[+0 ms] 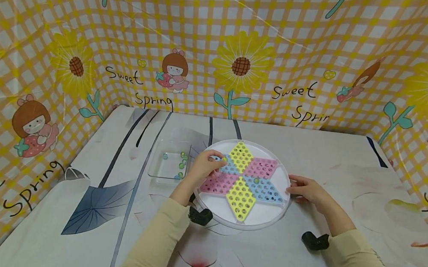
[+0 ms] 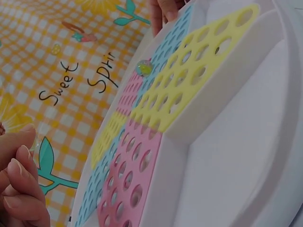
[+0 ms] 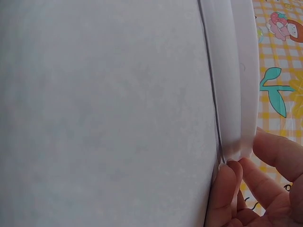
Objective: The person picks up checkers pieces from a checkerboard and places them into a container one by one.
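Observation:
A round white Chinese checkers board [image 1: 268,214] lies on the table, with a star of pink, blue and yellow perforated sections. One green-and-blue marble [image 2: 144,67] sits on it where the blue section starts, right of the centre. My left hand [image 1: 205,165] is over the far-left blue section. Its thumb and fingers [image 2: 26,163] pinch a clear marble [image 2: 34,143], mostly covered by the fingertips. At the board's right edge, my right hand [image 1: 310,192] grips the rim [image 3: 232,80], thumb on one side and fingers against the other.
Left of the board stands a clear plastic box [image 1: 150,164] with several marbles [image 1: 181,165] in it. Black wrist cameras [image 1: 200,216] are strapped to both wrists, close over the table. A yellow checked cloth [image 1: 209,17] hangs around the back and sides.

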